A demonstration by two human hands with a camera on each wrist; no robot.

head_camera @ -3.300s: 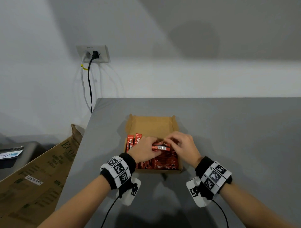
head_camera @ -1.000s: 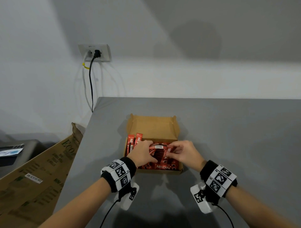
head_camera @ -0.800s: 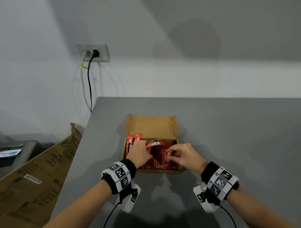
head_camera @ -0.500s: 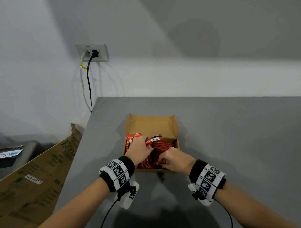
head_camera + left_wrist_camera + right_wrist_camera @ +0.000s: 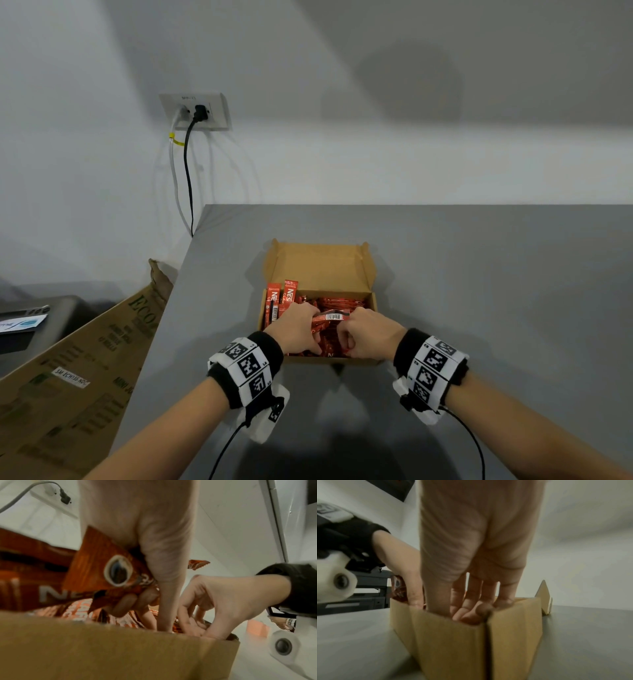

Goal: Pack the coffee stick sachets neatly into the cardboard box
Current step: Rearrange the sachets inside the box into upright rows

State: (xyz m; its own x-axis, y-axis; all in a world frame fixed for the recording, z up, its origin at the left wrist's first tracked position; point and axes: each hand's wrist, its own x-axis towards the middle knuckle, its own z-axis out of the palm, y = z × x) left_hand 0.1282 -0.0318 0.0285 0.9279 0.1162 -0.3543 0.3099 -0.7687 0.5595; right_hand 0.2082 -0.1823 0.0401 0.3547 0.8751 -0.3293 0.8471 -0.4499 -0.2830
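Both hands worked inside the cardboard box (image 5: 320,270), settling the sachets.

The box sat on the grey table (image 5: 479,274), lid flap open toward twelve o'clock, and was nearly full of red coffee stick sachets (image 5: 337,303). Two sachets (image 5: 282,298) stood upright at its ten o'clock corner. The left hand (image 5: 296,330) had its fingers curled around a loose sachet (image 5: 330,317) lying crosswise on top of the pile. The right hand (image 5: 370,337), which half a second before had reached in lower and nearer the front wall, had shifted toward three o'clock; its fingers were bent down inside the near right corner, and whether they pinched anything could not be told. The crosswise sachet had dropped from the raised tilt it showed earlier, so the packing looked close to finished, with only this stick left to lay flat.
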